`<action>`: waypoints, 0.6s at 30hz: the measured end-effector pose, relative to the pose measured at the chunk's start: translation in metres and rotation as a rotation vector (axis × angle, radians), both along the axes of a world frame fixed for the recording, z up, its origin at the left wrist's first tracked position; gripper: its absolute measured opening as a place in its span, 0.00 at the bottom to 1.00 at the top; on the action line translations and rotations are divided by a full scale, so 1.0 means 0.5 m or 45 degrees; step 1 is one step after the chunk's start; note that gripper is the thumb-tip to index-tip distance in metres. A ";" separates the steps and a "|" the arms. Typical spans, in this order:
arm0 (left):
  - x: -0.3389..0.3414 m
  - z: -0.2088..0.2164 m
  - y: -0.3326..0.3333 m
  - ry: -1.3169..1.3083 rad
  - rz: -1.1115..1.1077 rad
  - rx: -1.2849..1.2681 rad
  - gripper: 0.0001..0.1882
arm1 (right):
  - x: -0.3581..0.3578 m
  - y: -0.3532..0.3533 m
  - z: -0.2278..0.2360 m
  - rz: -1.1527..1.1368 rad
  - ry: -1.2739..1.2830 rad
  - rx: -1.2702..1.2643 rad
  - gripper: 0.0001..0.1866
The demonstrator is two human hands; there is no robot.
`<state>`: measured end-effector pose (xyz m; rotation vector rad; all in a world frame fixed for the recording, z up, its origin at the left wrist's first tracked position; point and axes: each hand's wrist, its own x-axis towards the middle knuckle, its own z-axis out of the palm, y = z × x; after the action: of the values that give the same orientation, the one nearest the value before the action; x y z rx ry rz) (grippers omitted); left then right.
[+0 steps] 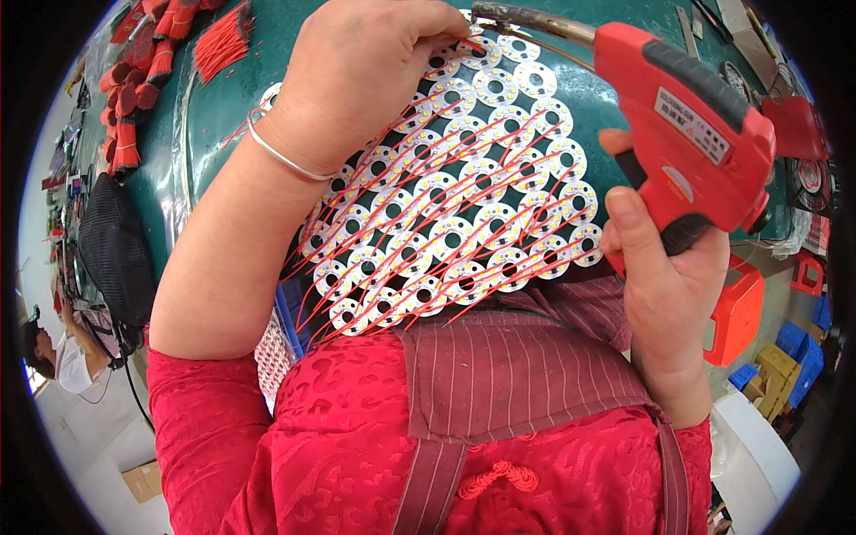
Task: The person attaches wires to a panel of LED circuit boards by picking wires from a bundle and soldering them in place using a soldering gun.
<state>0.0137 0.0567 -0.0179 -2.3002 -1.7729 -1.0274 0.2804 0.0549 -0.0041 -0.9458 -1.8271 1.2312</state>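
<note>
A sheet of white ring-shaped LED boards (569, 144) with yellow chips lies on the green tabletop in front of me. Red wires run slantwise across the boards, many with their ends hanging past the near edge. My left hand (357, 71) reaches over the far part of the sheet, its fingers pinched on a thin red wire (465, 41). My right hand (660, 267) grips the handle of a red and black soldering gun (687, 125). The gun's metal tip points left, close to the left fingertips above the farthest boards; exact contact there is too small to tell.
Bundles of red wire (126, 147) and a fanned pile of red wires (223, 40) lie at the far left. A black mesh chair back (111, 250) and another person (71, 361) are at left. At right stand a red stool (738, 312), cardboard (776, 379) and blue bins.
</note>
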 end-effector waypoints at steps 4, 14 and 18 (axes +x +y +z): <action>-0.002 0.001 -0.001 -0.001 -0.010 0.000 0.07 | 0.005 0.001 -0.001 0.014 -0.044 0.085 0.17; 0.001 -0.002 0.001 -0.013 0.009 0.006 0.06 | 0.007 0.004 -0.001 0.036 -0.038 0.106 0.17; 0.000 -0.002 0.000 -0.004 0.017 -0.005 0.05 | 0.003 0.005 0.001 0.012 -0.048 0.124 0.17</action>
<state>0.0138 0.0565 -0.0188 -2.2873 -1.7902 -1.0275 0.2818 0.0573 -0.0034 -0.9127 -1.9049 1.1257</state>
